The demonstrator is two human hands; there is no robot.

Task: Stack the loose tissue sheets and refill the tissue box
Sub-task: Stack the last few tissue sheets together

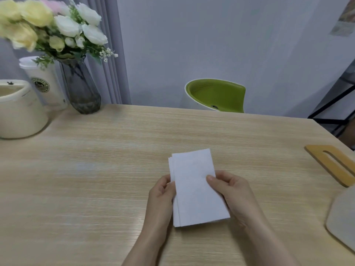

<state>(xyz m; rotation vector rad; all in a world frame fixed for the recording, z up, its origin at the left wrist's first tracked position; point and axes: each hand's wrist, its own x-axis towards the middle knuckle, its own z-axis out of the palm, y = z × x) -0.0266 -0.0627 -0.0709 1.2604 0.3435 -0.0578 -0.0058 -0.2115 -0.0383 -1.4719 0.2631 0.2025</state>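
Between both hands' fingers (211,178), tissue stack (196,189).

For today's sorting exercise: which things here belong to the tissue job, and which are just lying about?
Job: tissue stack, held by left hand and right hand; wooden slotted lid; pale box.

Lying about: flower vase, paper cup, cream container, green chair.

Tissue stack (196,189) at table (96,179) centre — vase (80,89) far left, wooden lid (334,164) right.

Two hands, the left hand (162,191) and the right hand (231,191), share one tissue stack (196,189). One table (96,169) carries one vase (80,87), one cup (45,81) and one wooden lid (334,164). One green chair (217,95) stands behind.
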